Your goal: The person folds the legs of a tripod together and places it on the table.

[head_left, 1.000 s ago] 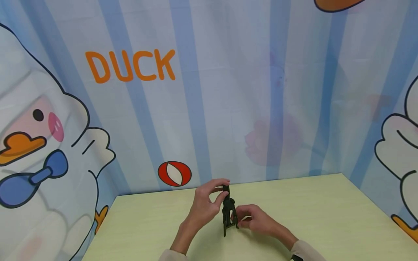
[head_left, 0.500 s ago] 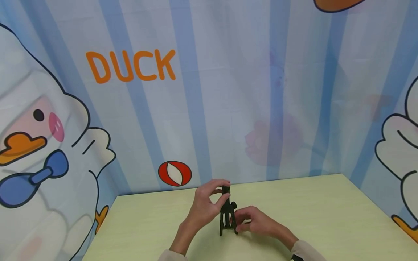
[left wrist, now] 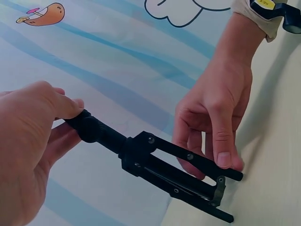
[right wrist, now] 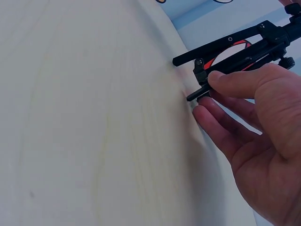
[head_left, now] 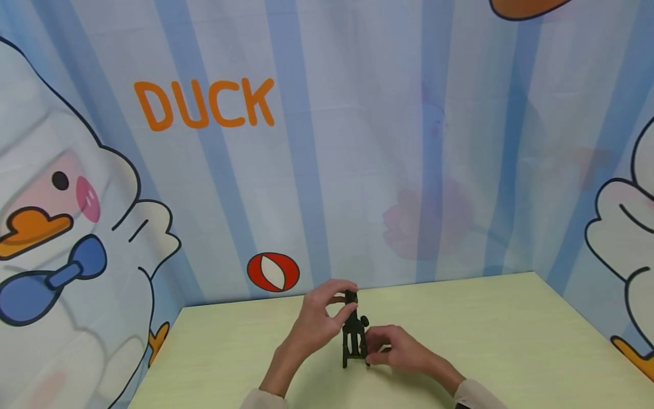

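Note:
A small black tripod point(head_left: 352, 325) stands near upright at the front of the table, its legs folded nearly parallel. My left hand point(head_left: 318, 319) pinches its top end between thumb and fingers. Lower down, my right hand point(head_left: 403, 351) holds one leg near its foot. The left wrist view shows the tripod point(left wrist: 136, 157) tilted across the picture, with hinged legs around a centre column. In the right wrist view, the thumb of my right hand point(right wrist: 268, 127) lies on the leg, with fingers beneath it. A small knob point(right wrist: 286, 62) sticks out from the tripod's side.
The pale wooden table point(head_left: 460, 318) reaches back to a blue-striped curtain point(head_left: 352, 142) printed with ducks and orange letters. Side panels of the same cloth stand left and right. A wristband device point(left wrist: 282, 12) sits at my right cuff.
The tripod has turned about its upright axis, so its legs now show side by side, and has shifted slightly left. Both hands keep their hold with little movement.

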The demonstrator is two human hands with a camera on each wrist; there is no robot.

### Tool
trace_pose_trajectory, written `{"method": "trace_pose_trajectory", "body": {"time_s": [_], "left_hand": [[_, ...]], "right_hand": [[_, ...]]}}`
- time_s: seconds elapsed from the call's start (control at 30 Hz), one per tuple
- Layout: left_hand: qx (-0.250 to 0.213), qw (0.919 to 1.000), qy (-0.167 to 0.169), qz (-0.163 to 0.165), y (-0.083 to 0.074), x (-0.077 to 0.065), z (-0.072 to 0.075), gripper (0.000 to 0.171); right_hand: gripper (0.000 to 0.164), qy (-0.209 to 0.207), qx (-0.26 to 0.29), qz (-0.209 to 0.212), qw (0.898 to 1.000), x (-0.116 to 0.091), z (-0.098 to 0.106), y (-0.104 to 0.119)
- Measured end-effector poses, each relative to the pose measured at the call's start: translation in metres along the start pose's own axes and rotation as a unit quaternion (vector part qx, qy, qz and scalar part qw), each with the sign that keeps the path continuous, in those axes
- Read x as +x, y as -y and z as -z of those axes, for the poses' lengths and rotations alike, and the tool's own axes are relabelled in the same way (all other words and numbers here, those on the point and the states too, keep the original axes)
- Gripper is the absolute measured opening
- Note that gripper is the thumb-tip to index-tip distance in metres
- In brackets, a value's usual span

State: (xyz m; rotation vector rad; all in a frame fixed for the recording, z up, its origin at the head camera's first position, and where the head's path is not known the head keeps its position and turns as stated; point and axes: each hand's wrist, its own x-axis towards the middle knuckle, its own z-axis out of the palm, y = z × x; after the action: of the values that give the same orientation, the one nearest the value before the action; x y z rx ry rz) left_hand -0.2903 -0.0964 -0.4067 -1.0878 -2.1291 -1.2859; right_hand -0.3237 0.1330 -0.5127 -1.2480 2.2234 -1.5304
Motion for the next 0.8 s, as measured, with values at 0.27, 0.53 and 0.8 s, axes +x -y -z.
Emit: {"method": "trace_pose_trajectory", "body": {"time_s": [0.27,0.53,0.8], "left_hand": [[-0.001,0.9943,0.073,0.077,-0.008,0.009,0.014,0.033],[0.009,0.9888,0.105,0.106,-0.009,0.016,0.018,0.032],[0.036,0.9847,0.141,0.096,-0.009,0.024,0.021,0.029]], "right_hand": [[0.015,-0.045,-0.047,-0.02,0.998,0.006,-0.012,0.001],[0.014,-0.08,-0.069,-0.029,0.994,0.012,-0.023,0.0],[0.017,-0.116,-0.089,-0.045,0.988,0.015,-0.029,0.003]]}}
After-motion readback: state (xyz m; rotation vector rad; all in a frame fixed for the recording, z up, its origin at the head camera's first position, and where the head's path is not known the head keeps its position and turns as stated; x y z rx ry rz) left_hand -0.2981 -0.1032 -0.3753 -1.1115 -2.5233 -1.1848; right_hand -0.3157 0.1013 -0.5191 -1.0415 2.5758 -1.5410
